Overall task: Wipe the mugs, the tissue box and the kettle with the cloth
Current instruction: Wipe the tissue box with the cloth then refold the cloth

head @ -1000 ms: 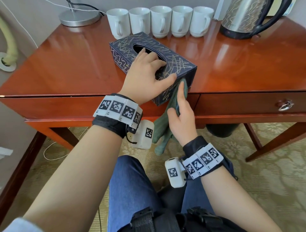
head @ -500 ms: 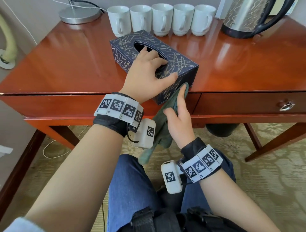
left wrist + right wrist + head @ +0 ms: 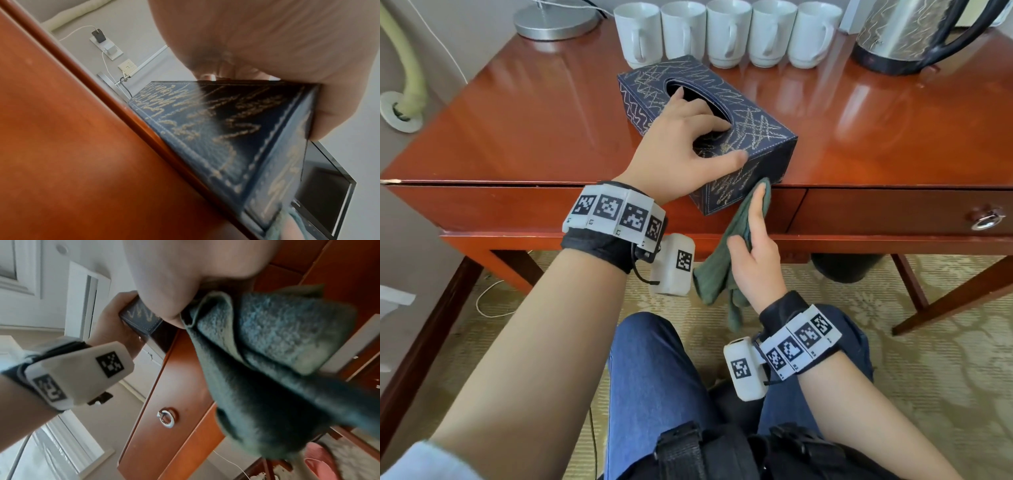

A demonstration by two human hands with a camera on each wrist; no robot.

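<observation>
- Desk point(image 3: 524, 113): glossy red-brown wood, fills the head view; drawer ring pull at 3 o'clock.
- Kettle point(image 3: 904, 31): steel, at 1 o'clock on the desk, well apart from both hands, not being handled.
- Tissue box point(image 3: 760, 137): dark blue with scribbled gold lines, centre of view, set at an angle; its near corner overhangs the desk's front edge.
- Mugs point(image 3: 729, 34): five white ones in a row at 12 o'clock, just behind the box.
- Left hand point(image 3: 681, 150): on top of the box, fingers curled into the oval opening, thumb stretched along the near top edge, gripping it steady.
- Cloth point(image 3: 726, 263): green, bunched; top end pressed on the box's near side face, the rest hangs toward 6 o'clock.
- Right hand point(image 3: 753, 260): pinches the cloth, forefinger straight behind it pushing it onto the box; other fingers hidden, cannot tell.
- Step, my read: wiping the box's near face. Do it well: keep the left grip firm because of the overhang, spread the cloth flatter under more fingers, stroke edge to edge, then turn the box for its other faces.
</observation>
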